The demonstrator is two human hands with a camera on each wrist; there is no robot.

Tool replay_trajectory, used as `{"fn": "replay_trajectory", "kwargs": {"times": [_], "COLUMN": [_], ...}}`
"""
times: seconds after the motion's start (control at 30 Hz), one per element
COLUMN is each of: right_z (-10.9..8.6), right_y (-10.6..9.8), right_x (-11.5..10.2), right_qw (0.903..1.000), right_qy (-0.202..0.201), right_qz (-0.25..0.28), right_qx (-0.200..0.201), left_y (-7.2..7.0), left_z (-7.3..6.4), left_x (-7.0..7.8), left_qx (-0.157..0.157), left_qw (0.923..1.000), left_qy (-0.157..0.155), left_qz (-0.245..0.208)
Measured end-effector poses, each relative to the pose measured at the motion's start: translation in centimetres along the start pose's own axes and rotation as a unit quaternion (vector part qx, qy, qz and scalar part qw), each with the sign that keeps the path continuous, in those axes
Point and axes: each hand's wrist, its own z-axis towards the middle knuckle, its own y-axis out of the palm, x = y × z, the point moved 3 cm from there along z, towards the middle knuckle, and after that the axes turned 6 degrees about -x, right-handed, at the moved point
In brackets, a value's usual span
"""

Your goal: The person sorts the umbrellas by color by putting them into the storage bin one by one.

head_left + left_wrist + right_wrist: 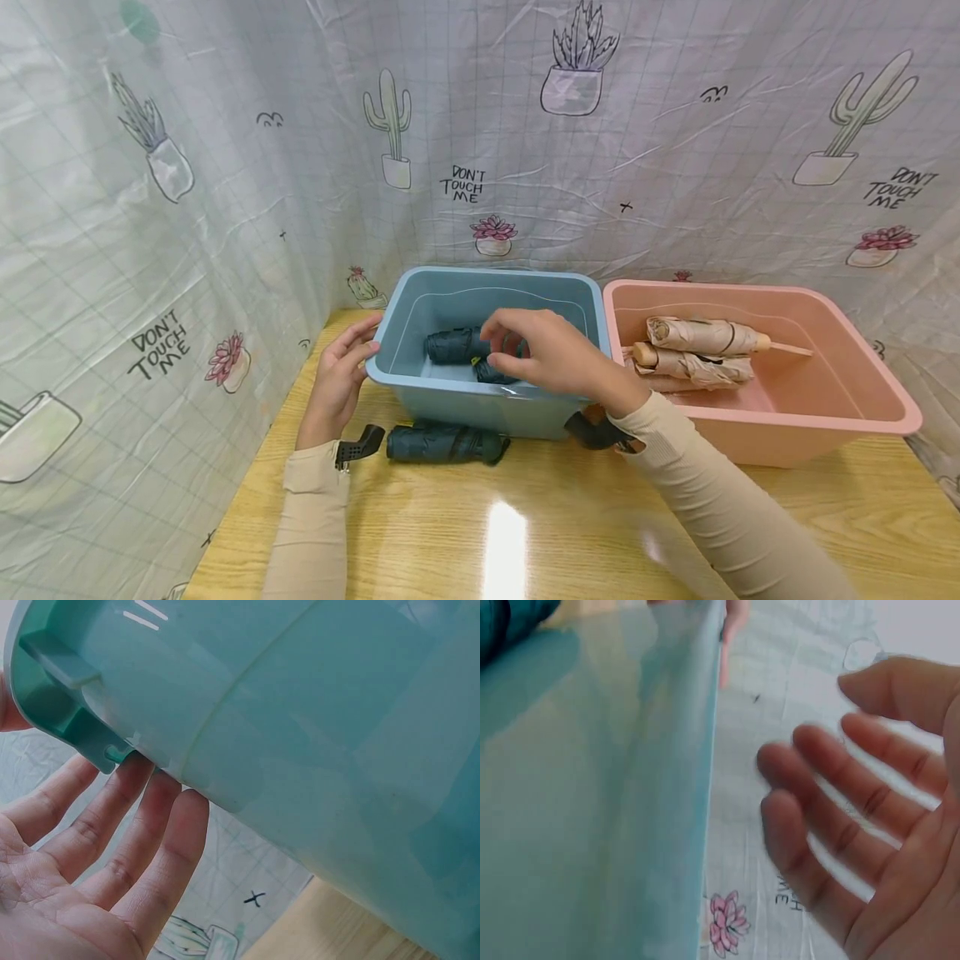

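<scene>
My left hand [337, 383] touches the left end of the blue plastic bin [420, 386]. In the left wrist view its straight fingers [161, 840] rest against the outer wall under the rim, with the thumb at the rim's edge. Over the bin hovers my right hand [551, 350], fingers loosely bent and nothing between them; the right wrist view shows the same empty hand [855, 825]. Dark green folded umbrellas [447, 346] lie inside the bin, partly hidden by the right hand. Another dark green folded umbrella [446, 444] lies on the table before the bin.
A pink bin [813, 417] stands right beside the blue one, holding several beige folded umbrellas [701, 335] with wooden shafts. Both stand on a wooden table [420, 533]. A printed cactus curtain [300, 167] hangs behind and to the left.
</scene>
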Motion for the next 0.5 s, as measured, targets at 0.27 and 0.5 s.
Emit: {"fn": "replay_trajectory", "kwargs": {"times": [0.27, 0.5], "right_z": [-2.6, -3.8], "right_y": [3.1, 6.6], "right_x": [-1.8, -2.4], "right_qw": [0.9960, 0.9926], "right_qy": [-0.088, -0.119], "right_qz": [0.012, -0.021], "right_qx": [0.005, 0.004], "left_y": [0.1, 0.1], "left_z": [0.1, 0.1], "left_x": [0.1, 0.0], "left_qx": [0.001, 0.000], "left_qw": [1.0000, 1.0000], "left_qy": [0.001, 0.001], "left_qz": [0.000, -0.002]}}
